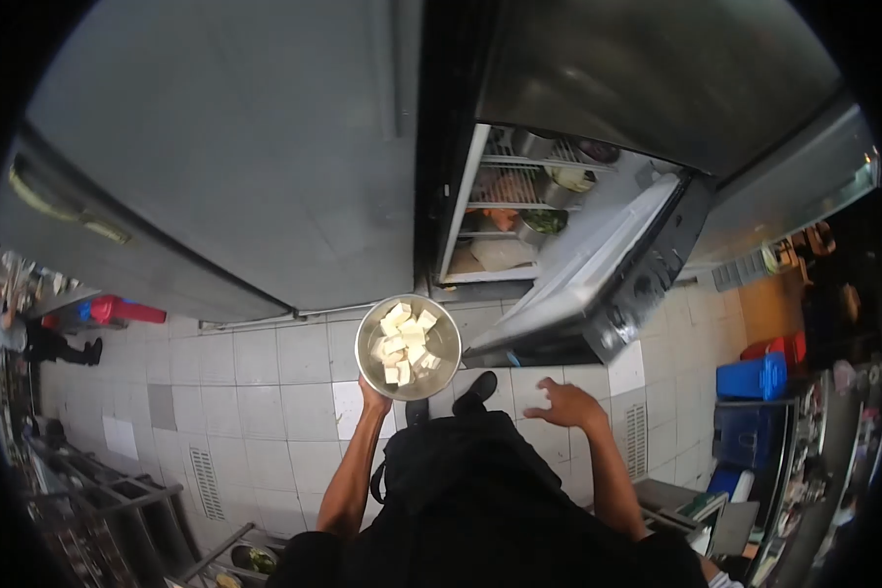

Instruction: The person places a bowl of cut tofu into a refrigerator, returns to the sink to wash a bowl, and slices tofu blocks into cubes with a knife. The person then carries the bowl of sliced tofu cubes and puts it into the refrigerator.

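My left hand grips the near rim of a round metal bowl, holding it out over the floor. White blocks that look like tofu lie loose inside the bowl. Most of my left fingers are hidden beneath it. To the right, my right hand hangs in the air with fingers apart and nothing in it. Its nearest thing is the refrigerator door, which stands open. Behind that door, the refrigerator's wire shelves carry metal containers with greens and other food.
A tall grey cabinet door rises at the left. Blue bins and a cluttered shelf stand at the right. Metal racks fill the lower left. A person is at the far left. Grey tiles cover the floor.
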A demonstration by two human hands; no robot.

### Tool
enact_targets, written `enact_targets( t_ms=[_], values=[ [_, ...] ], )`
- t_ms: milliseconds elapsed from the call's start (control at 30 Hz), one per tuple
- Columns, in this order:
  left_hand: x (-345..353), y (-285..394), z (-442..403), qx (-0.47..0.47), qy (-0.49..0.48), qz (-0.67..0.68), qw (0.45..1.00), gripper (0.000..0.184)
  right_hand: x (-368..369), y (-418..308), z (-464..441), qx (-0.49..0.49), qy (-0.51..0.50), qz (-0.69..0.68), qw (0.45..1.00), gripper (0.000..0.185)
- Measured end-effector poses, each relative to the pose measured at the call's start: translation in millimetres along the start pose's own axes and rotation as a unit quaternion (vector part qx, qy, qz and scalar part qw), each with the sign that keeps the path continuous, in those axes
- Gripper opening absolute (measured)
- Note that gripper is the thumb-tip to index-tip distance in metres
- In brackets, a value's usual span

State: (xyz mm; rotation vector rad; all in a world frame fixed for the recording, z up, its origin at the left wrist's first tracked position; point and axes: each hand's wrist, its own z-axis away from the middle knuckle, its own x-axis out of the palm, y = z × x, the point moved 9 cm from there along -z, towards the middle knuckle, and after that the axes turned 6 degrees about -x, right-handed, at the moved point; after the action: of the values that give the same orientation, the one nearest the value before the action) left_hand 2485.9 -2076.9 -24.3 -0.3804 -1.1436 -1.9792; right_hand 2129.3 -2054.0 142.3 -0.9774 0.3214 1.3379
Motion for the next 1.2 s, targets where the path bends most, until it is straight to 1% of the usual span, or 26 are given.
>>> enact_targets(
  t_ms=[33,67,100,133,200,233,267,300,333,367,400,433,467,500,533,567,633,667,733,767,867,933,1000,1067,1133,1200],
  values=[
    [15.3,-11.0,-14.2,-0.029,-0.003,0.004,1.000,0.047,1.1,20.8,17.4,0.092,-0.022,-0.028,0.995,0.094],
    [40.0,-24.8,-30.4,-0.017,-0.042,-0.027,0.999,0.047,5.2,47.8,26.9,0.063,0.039,-0.066,0.995,0.103],
    [61.7,-42.8,-44.6,-0.028,-0.041,-0.015,0.999,0.047,9.0,66.4,39.0,0.067,0.071,-0.163,0.982,0.104],
    [49.5,-52.4,-49.8,-0.047,-0.034,-0.001,0.998,0.047,35.9,58.4,50.9,0.076,0.096,-0.258,0.958,0.106],
    [94.7,-84.6,-77.8,-0.036,-0.039,0.014,0.998,0.046,45.0,97.2,87.7,0.235,0.050,-0.270,0.933,0.098],
    [108.5,-97.3,-89.3,-0.040,-0.028,0.028,0.998,0.048,35.3,97.3,113.4,0.272,0.050,-0.226,0.934,0.088],
    [128.0,-110.1,-104.0,-0.046,-0.042,0.028,0.998,0.048,40.2,111.6,131.6,0.240,0.155,-0.243,0.927,0.085],
    [143.1,-120.7,-113.8,-0.034,-0.058,0.040,0.997,0.049,54.4,128.4,150.4,0.240,0.202,-0.259,0.913,0.086],
    [156.7,-127.8,-119.4,-0.020,-0.072,0.052,0.996,0.050,63.6,139.2,167.9,0.237,0.248,-0.275,0.898,0.086],
    [155.1,-140.5,-150.1,0.001,-0.030,0.023,0.999,0.052,65.0,158.5,155.5,0.257,0.257,-0.270,0.891,0.085],
    [169.2,-158.7,-172.3,-0.004,-0.038,0.024,0.999,0.052,51.8,161.1,167.5,0.281,0.282,-0.261,0.880,0.085],
    [180.7,-165.7,-194.8,0.021,-0.051,0.025,0.998,0.052,44.5,165.5,176.2,0.325,0.240,-0.229,0.886,0.085],
    [190.0,-172.7,-217.4,0.048,-0.063,0.026,0.996,0.052,40.4,171.9,181.4,0.331,0.239,-0.245,0.879,0.086],
    [209.4,-169.9,-227.3,0.086,-0.087,-0.012,0.992,0.052,29.6,173.8,185.6,0.312,0.257,-0.208,0.891,0.082],
    [215.9,-178.7,-240.6,0.060,-0.043,0.052,0.996,0.054,19.8,174.3,189.1,0.291,0.274,-0.170,0.901,0.078],
    [211.3,-186.7,-262.7,0.056,-0.047,0.055,0.996,0.057,19.1,172.2,195.8,0.290,0.272,-0.170,0.902,0.078],
    [221.7,-194.2,-293.2,0.055,-0.057,0.050,0.996,0.058,27.9,187.4,201.5,0.327,0.223,-0.261,0.880,0.069],
    [236.9,-186.8,-293.9,0.060,-0.064,0.043,0.995,0.056,33.2,194.7,206.3,0.311,0.244,-0.273,0.877,0.060],
    [254.6,-172.0,-297.0,0.108,-0.019,0.032,0.993,0.051,33.1,203.5,214.8,0.346,0.215,-0.281,0.869,0.054],
    [258.7,-170.7,-306.8,0.129,-0.015,0.034,0.991,0.050,44.2,215.1,221.0,0.336,0.252,-0.298,0.857,0.048],
    [263.8,-165.8,-347.6,0.165,-0.036,0.058,0.984,0.049,116.3,268.1,235.0,0.327,0.279,-0.284,0.857,0.046],
    [281.4,-147.6,-346.8,0.201,-0.039,0.042,0.978,0.046,90.2,249.1,231.9,0.325,0.278,-0.356,0.831,0.044],
    [292.3,-144.7,-353.6,0.169,-0.047,0.087,0.981,0.044,82.7,244.8,233.4,0.338,0.271,-0.353,0.829,0.044],
    [286.7,-140.6,-363.7,0.183,0.024,0.096,0.978,0.043,83.2,244.5,236.0,0.346,0.267,-0.354,0.827,0.044],
    [271.9,-141.7,-405.1,0.188,-0.005,0.104,0.977,0.043,86.3,243.0,239.3,0.354,0.264,-0.357,0.823,0.044],
    [281.5,-129.9,-400.1,0.214,0.054,0.080,0.972,0.050,89.7,239.0,246.2,0.363,0.261,-0.359,0.819,0.044]
  ],
)
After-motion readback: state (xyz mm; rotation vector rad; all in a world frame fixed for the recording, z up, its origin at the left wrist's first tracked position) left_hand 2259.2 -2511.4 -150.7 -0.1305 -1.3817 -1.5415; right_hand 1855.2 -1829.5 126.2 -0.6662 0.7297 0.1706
